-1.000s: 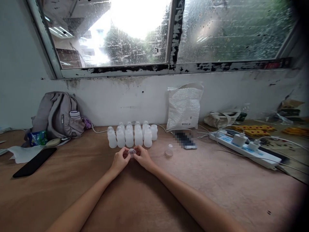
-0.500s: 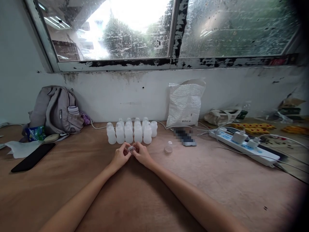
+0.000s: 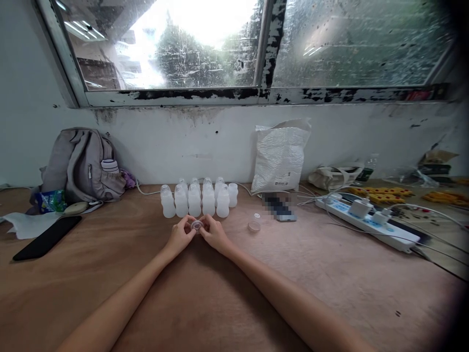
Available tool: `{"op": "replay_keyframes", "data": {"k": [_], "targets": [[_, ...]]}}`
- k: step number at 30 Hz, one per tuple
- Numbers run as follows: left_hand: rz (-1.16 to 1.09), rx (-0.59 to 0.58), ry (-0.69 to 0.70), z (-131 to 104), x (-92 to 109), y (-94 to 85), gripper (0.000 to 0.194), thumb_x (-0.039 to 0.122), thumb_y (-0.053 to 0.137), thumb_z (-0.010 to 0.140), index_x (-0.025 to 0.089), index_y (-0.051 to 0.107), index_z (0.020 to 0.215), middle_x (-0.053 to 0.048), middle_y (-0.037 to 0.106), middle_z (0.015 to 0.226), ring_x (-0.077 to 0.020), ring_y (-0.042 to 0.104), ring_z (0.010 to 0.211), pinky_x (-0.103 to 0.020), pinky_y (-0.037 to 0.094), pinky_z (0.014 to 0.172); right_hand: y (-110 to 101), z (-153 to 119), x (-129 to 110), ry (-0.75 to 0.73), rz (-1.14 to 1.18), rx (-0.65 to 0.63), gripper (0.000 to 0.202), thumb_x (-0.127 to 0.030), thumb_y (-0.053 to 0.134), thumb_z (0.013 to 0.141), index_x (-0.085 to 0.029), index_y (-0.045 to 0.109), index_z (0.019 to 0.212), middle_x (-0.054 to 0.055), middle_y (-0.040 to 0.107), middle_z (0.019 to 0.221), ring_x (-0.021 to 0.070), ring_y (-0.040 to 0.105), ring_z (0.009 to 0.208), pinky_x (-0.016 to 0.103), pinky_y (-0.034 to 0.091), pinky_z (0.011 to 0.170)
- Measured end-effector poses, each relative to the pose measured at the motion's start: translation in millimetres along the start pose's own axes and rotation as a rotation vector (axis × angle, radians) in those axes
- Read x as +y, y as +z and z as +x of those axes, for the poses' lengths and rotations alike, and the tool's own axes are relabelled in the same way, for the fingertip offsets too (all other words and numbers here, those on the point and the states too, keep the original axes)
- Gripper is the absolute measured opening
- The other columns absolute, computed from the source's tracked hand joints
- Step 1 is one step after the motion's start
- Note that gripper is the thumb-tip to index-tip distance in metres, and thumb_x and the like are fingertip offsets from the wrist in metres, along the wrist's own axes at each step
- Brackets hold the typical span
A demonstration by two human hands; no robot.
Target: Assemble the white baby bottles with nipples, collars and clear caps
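My left hand (image 3: 181, 235) and my right hand (image 3: 215, 234) meet above the table, both pinching a small clear round bottle collar (image 3: 197, 225) by its rim. Its finer details are too small to make out. Just beyond my fingers stand white translucent baby bottles (image 3: 195, 203), several with clear domed tops, in close rows. One bottle (image 3: 232, 194) at the right end of the group has no domed top. To the right of my right hand lies a clear round cap (image 3: 254, 226), with a small clear piece (image 3: 257, 215) behind it.
A grey backpack (image 3: 82, 166) and a black phone (image 3: 47, 238) are at the left. At the back, a white padded bag (image 3: 278, 159) leans on the wall beside a partly blurred phone (image 3: 287, 218). A power strip (image 3: 366, 222) with cables lies to the right.
The collar has tilted slightly between my fingers, its round face showing more. Both hands stay in nearly the same place; the whole view has shifted a little.
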State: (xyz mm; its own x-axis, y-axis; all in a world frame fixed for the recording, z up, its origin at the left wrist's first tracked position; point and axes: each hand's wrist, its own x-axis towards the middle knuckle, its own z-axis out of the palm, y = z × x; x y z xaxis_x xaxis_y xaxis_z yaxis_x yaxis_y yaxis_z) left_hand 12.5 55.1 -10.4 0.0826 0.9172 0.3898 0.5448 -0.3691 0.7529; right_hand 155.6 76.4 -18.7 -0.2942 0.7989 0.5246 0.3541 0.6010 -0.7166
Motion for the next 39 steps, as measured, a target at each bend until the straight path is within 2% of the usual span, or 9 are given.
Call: {"op": "replay_keyframes", "data": {"k": [7,14,24,29,39], "targets": [[-0.073,-0.045,0.006,-3.2,2.5,-1.2,0.013,0.028,0.045,0.079,0.019,0.052,0.085,0.003,0.059,0.057,-0.0115,0.056,0.047,-0.019,0.043,0.045,-2.0,-0.3,-5.1,-0.020,-0.025,0.028,0.005,-0.017,0.046,0.074,-0.018,0.051,0.075,-0.002,0.054,0.060,0.0113,0.048,0.053,0.021,0.037,0.053],[-0.095,-0.071,-0.001,-2.8,0.2,0.0,0.010,0.029,0.051,0.076,0.019,0.049,0.078,0.005,0.056,0.051,-0.0111,0.055,0.044,-0.018,0.042,0.042,-2.4,-1.1,-4.5,-0.042,-0.042,0.016,0.004,-0.015,0.048,0.072,-0.018,0.051,0.071,-0.002,0.054,0.059,0.0114,0.049,0.054,0.020,0.036,0.053],[-0.080,-0.083,0.002,-2.7,0.8,0.0,0.009,0.028,0.046,0.078,0.020,0.050,0.078,0.005,0.058,0.051,-0.0105,0.055,0.043,-0.017,0.041,0.043,-2.4,-1.2,-3.3,-0.044,-0.065,0.018,0.004,-0.016,0.049,0.072,-0.018,0.050,0.068,-0.002,0.053,0.059,0.0115,0.048,0.054,0.020,0.035,0.052],[-0.058,-0.065,0.001,-2.9,1.8,1.0,0.010,0.029,0.047,0.078,0.020,0.052,0.079,0.004,0.059,0.051,-0.0112,0.055,0.043,-0.018,0.041,0.042,0.6,-0.5,1.2,-0.039,-0.082,0.032,0.005,-0.014,0.048,0.072,-0.017,0.052,0.069,-0.002,0.052,0.057,0.0115,0.047,0.053,0.021,0.035,0.051],[-0.045,-0.006,-0.044,-2.8,-2.2,1.7,0.018,0.035,0.048,0.078,0.019,0.054,0.086,0.002,0.062,0.056,-0.0118,0.056,0.041,-0.020,0.043,0.041,-2.2,1.0,-2.8,-0.014,-0.055,0.035,0.014,-0.013,0.048,0.073,-0.015,0.060,0.077,0.003,0.062,0.067,0.0132,0.054,0.059,0.022,0.041,0.056]]}}
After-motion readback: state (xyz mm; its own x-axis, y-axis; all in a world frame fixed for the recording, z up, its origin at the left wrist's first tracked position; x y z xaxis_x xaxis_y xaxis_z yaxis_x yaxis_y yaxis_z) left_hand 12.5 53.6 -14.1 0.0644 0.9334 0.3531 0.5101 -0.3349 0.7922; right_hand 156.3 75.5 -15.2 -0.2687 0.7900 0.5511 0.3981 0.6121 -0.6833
